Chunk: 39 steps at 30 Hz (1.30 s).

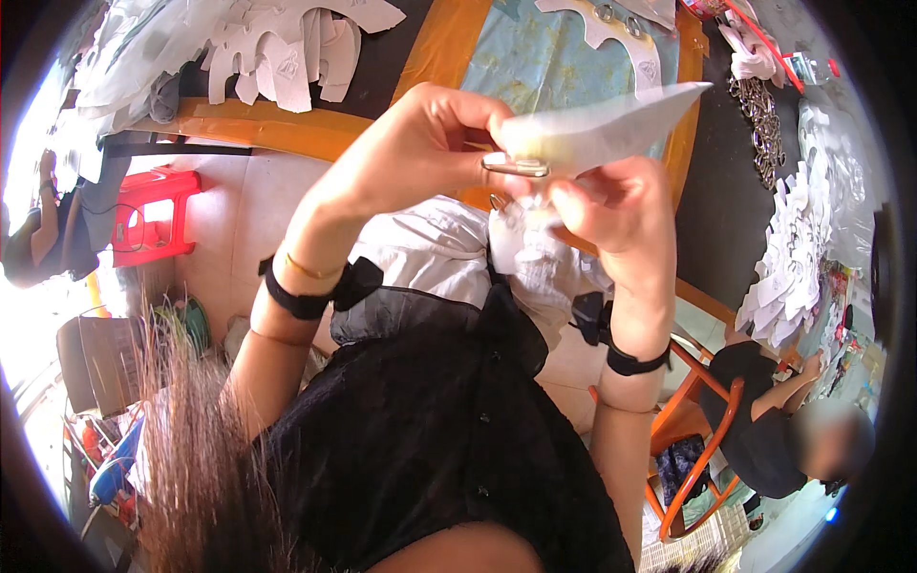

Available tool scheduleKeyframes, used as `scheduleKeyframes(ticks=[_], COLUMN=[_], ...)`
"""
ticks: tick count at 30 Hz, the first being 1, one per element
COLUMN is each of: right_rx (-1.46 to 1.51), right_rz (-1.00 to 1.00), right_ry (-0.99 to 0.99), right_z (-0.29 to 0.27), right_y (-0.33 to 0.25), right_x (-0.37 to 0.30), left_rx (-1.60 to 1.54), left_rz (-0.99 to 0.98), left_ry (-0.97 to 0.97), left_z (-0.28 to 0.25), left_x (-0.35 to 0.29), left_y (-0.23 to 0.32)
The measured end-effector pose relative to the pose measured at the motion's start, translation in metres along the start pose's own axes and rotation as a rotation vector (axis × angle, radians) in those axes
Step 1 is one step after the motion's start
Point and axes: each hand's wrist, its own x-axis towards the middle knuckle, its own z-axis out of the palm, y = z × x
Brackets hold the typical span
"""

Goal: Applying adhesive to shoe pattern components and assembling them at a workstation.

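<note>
My left hand (420, 143) and my right hand (621, 205) are raised together in front of me, above my lap. Between them they hold a white, pointed piece of cut material (611, 129) that tapers to the upper right. A metal ring or buckle (516, 168) sits at the piece's left end, pinched by my left thumb and fingers. My right fingers grip the piece from below. A bundle of similar white pieces (535, 253) lies in my lap under the hands. Both wrists wear black straps.
A worktable with an orange border and pale blue mat (535, 57) carries white cut pieces (287, 57), a stack at the right (798, 277) and metal rings (759, 134). A red stool (153, 215) stands left. Another person (774, 430) sits at lower right by an orange chair (707, 449).
</note>
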Motion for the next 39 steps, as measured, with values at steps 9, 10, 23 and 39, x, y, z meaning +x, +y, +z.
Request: scheduleKeyframes(ticks=[9,10,23,39], right_rx=[0.108,-0.418,-0.355,-0.608], right_rz=[0.141,-0.133,-0.202,-0.612], right_ry=[0.061,0.223,0.116,0.647], right_z=[0.005,0.007,-0.023,0.028], right_y=[0.005,0.005,-0.011,0.0], right_x=[-0.001,0.0,0.011,0.009], left_rx=[-0.054,0.169,-0.069,-0.572], left_rz=[-0.12,-0.195,-0.016,0.277], left_ry=[0.058,0.213,0.401,0.668], left_z=[0.004,0.013,0.039,0.068], left_x=[0.009,0.004,0.007,0.022], left_y=[-0.012,-0.01,-0.018,-0.029])
